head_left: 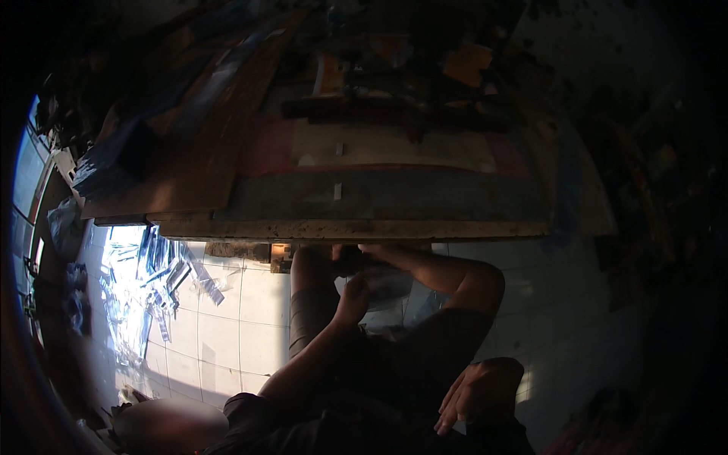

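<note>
My left hand (353,299) is closed over my lap, below the bench's front edge. What its curled fingers hold, if anything, is lost in shadow. Down at the lower right, my right hand (476,390) bends at the wrist. Its fingers point down and to the left, loosely stretched, with nothing visible in them. Ahead stands a dark workbench (356,229) with a worn wooden front edge. On its top lie a small light strip (338,192) and, farther back, a similar small piece (340,149). Both are apart from my hands.
A dark bar-shaped object (394,114) crosses the back of the bench, with an orange piece (467,64) behind it. Wooden boards (167,182) lie at its left. Shiny strips (155,277) are heaped on the sunlit tiled floor. My bare knees sit under the bench edge.
</note>
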A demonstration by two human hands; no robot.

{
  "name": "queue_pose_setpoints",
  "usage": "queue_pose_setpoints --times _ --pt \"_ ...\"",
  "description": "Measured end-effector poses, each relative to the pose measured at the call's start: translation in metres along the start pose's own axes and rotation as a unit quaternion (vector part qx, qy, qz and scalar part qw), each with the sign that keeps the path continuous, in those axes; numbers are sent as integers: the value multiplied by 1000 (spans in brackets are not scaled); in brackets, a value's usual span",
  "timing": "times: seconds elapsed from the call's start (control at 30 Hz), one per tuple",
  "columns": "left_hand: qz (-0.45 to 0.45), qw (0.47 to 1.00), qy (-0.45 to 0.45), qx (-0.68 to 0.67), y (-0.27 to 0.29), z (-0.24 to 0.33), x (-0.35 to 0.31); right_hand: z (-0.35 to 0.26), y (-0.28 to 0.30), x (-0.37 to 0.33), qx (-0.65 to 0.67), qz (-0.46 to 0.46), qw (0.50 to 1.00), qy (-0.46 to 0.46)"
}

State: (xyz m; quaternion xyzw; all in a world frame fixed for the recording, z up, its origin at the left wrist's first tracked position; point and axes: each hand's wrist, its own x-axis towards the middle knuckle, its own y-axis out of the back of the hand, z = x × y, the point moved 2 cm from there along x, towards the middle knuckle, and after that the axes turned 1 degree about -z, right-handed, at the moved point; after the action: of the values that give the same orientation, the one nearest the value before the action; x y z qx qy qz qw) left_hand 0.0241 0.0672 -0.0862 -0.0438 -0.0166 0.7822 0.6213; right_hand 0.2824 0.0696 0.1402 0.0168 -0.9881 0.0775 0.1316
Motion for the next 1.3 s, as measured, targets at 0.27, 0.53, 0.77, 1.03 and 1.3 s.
queue_pose_setpoints --times 0.27,0.53,0.77,1.03,1.3 --pt "0 996 -5 -84 6 4 7 12 -7 -23 162 -131 978 24" --pt "4 998 13 -59 17 13 -13 -44 17 53 -30 220 975 33" --pt "-6 998 28 -51 17 17 -38 -32 183 178 -358 431 828 0" --pt "-23 987 85 -137 19 36 -63 14 174 183 -695 281 656 -84" --pt "-42 983 62 -169 19 59 -72 45 194 181 -703 241 664 -89"
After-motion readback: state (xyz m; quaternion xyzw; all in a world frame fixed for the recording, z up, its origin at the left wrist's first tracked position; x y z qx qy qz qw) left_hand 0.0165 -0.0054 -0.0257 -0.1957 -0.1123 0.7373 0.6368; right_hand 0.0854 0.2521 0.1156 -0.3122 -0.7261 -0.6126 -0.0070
